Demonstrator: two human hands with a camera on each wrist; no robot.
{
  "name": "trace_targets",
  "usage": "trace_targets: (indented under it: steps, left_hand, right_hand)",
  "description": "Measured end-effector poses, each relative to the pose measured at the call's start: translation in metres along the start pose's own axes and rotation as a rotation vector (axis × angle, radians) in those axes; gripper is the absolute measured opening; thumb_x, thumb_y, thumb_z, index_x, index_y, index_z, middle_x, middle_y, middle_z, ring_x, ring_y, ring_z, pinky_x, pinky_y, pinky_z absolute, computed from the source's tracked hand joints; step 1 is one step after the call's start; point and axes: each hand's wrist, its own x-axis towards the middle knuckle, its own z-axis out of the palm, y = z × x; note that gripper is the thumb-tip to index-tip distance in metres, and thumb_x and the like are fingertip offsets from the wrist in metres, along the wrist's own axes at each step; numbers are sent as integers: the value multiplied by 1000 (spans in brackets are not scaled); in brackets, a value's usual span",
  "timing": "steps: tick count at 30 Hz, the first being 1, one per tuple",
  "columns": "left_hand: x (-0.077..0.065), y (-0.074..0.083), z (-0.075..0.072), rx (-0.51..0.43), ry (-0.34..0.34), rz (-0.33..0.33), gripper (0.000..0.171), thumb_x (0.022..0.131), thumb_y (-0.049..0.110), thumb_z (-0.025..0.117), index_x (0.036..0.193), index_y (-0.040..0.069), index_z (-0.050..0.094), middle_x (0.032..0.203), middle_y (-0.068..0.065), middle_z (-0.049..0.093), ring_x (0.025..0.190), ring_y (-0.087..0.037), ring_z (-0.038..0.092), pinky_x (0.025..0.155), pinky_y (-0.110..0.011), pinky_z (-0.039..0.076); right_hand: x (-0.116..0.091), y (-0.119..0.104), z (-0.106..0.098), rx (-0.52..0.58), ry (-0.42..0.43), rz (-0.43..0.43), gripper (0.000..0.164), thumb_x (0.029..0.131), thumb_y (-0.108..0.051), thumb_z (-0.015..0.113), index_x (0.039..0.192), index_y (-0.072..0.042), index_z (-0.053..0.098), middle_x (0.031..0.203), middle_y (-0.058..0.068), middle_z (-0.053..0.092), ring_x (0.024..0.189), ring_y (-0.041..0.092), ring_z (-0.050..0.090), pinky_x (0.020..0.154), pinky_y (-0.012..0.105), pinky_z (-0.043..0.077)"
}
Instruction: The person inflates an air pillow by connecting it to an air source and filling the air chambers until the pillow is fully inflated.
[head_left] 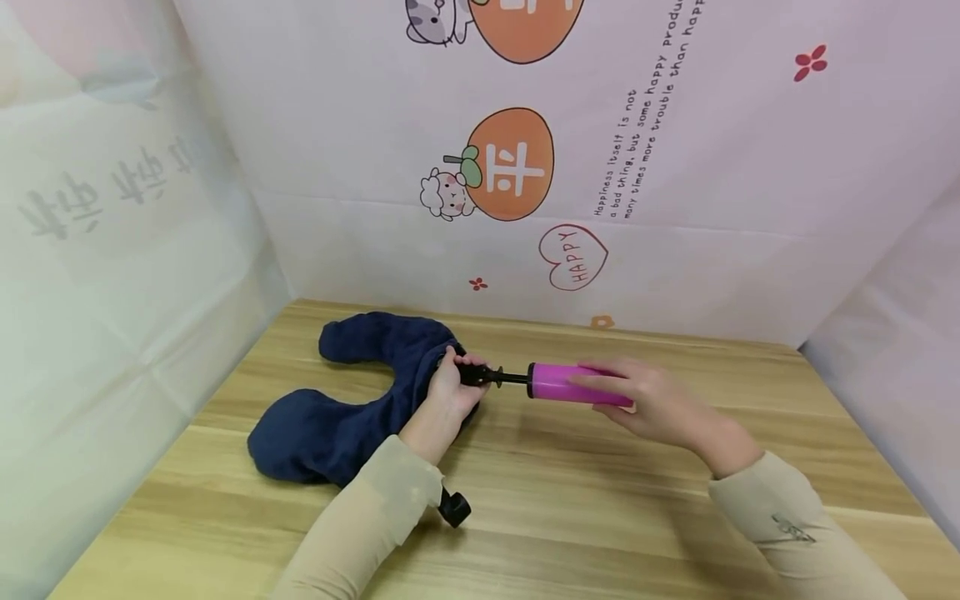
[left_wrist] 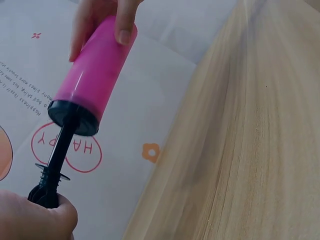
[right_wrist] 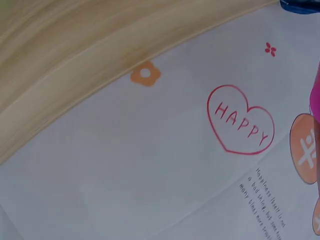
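A pink hand air pump [head_left: 551,382] with a black rod lies level between the two hands, its rod partly drawn out of the barrel. The left hand [head_left: 448,398] grips the black end of the pump, right against a navy U-shaped neck pillow [head_left: 315,433]. Fingers and thumb of the right hand [head_left: 656,402] hold the far end of the pink barrel. In the left wrist view the rod and black end cap [left_wrist: 75,117] show clearly. Where the pump meets the pillow is hidden behind the left hand. Only a sliver of pink barrel [right_wrist: 315,100] enters the right wrist view.
Everything is on a wood-grain table [head_left: 570,517]. A black buckle [head_left: 454,508] on a strap sticks out below the left forearm. White printed cloth [head_left: 360,167] walls stand behind the table and at both sides.
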Motion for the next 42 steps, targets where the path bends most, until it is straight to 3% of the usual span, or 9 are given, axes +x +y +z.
trace_targets:
  steps: [3, 6, 9, 14, 16, 20, 25, 34, 42]
  left_hand:
    - [2, 0, -1, -8, -3, -13, 46, 113, 37, 33, 74, 14, 36, 63, 3, 41, 61, -12, 45, 80, -31, 38]
    - [4, 3, -2, -6, 0, -10, 46, 112, 37, 33, 73, 13, 36, 61, 3, 42, 60, -12, 45, 77, -30, 38]
    - [5, 5, -3, -1, -6, 4, 46, 112, 37, 33, 73, 14, 35, 61, 3, 42, 60, -12, 46, 76, -30, 39]
    - [6, 3, -2, -8, -21, 22, 49, 112, 38, 35, 69, 14, 37, 59, 4, 42, 59, -12, 46, 77, -30, 39]
    - [4, -1, -1, -10, -34, 9, 53, 113, 38, 35, 65, 14, 37, 56, 4, 40, 57, -11, 44, 76, -30, 38]
    - [2, -7, 0, -44, -50, -2, 59, 113, 35, 36, 58, 14, 34, 51, 4, 36, 51, -11, 39, 68, -27, 37]
    - [2, -6, 0, -84, -38, 19, 58, 113, 36, 40, 59, 15, 36, 51, 4, 36, 49, -11, 38, 63, -25, 36]
    - [3, -2, 1, -10, -48, 3, 59, 113, 38, 37, 59, 14, 36, 50, 4, 37, 51, -11, 41, 69, -28, 37]
    - [5, 1, 0, -6, -22, -9, 58, 113, 39, 37, 60, 14, 37, 52, 5, 38, 53, -11, 42, 70, -27, 37]
  right_hand:
    - [-8, 4, -8, 5, 12, -3, 59, 71, 1, 87, 127, -12, 72, 120, 16, 70, 98, 35, 71, 73, 46, 60]
    - [-17, 8, -14, -5, 31, -6, 31, 96, -21, 74, 127, -13, 72, 120, 15, 71, 97, 34, 71, 75, 45, 59]
    - [-23, 11, -19, -36, 67, -1, 39, 107, -40, 49, 123, -14, 74, 116, 14, 72, 95, 33, 71, 74, 44, 58]
    - [-18, 7, -14, -64, 89, 3, 35, 105, -38, 57, 120, -12, 75, 115, 13, 73, 95, 33, 71, 76, 47, 57]
    - [-9, 1, -4, -49, 82, -6, 29, 96, -26, 74, 121, -10, 75, 116, 15, 73, 96, 35, 71, 77, 49, 58]
    - [10, -11, 23, -39, 73, -11, 54, 70, -4, 90, 122, -8, 75, 116, 18, 72, 98, 37, 71, 81, 50, 58]
    - [16, -15, 36, -26, 88, 19, 59, 65, -1, 94, 120, -8, 75, 115, 19, 73, 99, 38, 71, 82, 52, 58]
    - [-2, -8, 17, 3, 47, 44, 63, 65, 0, 91, 125, -10, 73, 121, 18, 71, 104, 38, 69, 81, 51, 58]
    - [-20, -2, -4, 11, 76, 45, 40, 84, -11, 81, 123, -12, 75, 120, 15, 72, 100, 35, 71, 76, 48, 59]
